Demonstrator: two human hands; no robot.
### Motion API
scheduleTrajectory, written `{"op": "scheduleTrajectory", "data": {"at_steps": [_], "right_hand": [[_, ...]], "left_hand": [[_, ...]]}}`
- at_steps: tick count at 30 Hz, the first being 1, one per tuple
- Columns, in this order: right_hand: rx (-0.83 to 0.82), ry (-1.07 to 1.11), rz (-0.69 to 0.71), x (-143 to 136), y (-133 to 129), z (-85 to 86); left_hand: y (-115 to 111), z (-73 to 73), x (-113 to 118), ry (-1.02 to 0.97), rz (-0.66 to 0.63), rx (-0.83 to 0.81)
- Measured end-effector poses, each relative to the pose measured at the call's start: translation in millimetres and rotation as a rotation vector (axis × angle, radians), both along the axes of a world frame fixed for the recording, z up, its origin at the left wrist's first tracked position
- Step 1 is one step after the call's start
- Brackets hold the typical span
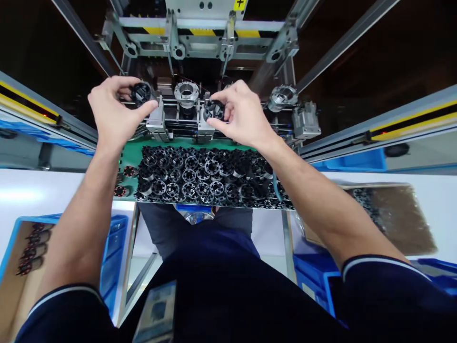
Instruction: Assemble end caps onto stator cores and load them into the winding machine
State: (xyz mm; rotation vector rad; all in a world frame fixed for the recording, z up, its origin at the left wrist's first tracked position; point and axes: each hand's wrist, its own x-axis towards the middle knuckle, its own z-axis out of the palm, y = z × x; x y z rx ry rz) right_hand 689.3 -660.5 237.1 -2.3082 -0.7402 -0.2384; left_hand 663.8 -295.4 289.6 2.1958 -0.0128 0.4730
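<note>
My left hand grips a round black part between thumb and fingers, at the left end of the machine's row of fixtures. A second black ring-shaped part is pinched in my right hand, over the middle of the row. Between the hands stands a round metal fixture with an open centre. Another metal fixture is to the right of my right hand. Below both hands, many black ring-shaped parts lie packed in rows on a green surface.
A metal frame with a yellow-black striped bar spans the back. Slanted rails with yellow strips flank both sides. Some red-and-black parts sit left of the rows. Blue bins stand low at left and right; a brown tray is at right.
</note>
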Motion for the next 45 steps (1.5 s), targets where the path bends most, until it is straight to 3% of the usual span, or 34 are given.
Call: {"op": "scheduleTrajectory", "data": {"at_steps": [4, 7, 10, 13, 17, 20, 23, 27, 30, 37, 45], "right_hand": [[-0.055, 0.125, -0.043, 31.1, 22.0, -39.6], [-0.04, 0.124, -0.073, 33.9, 20.3, -54.8], [0.024, 0.081, -0.143, 38.5, 14.0, -60.1], [0.045, 0.086, -0.163, 46.1, 15.8, -63.6], [0.144, 0.232, -0.144, 32.4, 26.5, -53.2], [0.47, 0.556, -0.102, -12.8, 29.3, -28.3], [0.712, 0.79, -0.015, -71.3, 24.5, 6.9], [0.749, 0.877, 0.077, -126.8, 12.4, 51.7], [0.772, 0.854, 0.105, -149.3, 1.1, 72.3], [0.859, 0.908, 0.123, -193.3, -13.7, 96.7], [0.92, 0.88, 0.159, -216.9, -18.4, 105.2]], "left_hand": [[13.1, -47.9, 33.2, 0.142, 0.049, 0.006], [25.9, -76.6, 39.8, 0.176, -0.035, -0.021], [35.0, -85.7, 37.5, 0.121, -0.054, -0.067], [32.7, -84.2, 33.8, 0.158, -0.017, -0.123], [11.5, -74.7, 16.8, 0.127, -0.016, -0.196], [-12.3, -60.4, -19.3, 0.091, -0.013, -0.497], [-35.3, -39.3, -70.6, 0.215, -0.067, -0.807], [-57.4, -7.9, -130.4, 0.368, -0.167, -0.927], [-71.2, 10.5, -158.6, 0.398, -0.236, -0.927], [-104.9, 43.3, -194.8, 0.369, -0.339, -0.866], [-126.8, 65.5, -213.9, 0.522, -0.441, -1.076]]}}
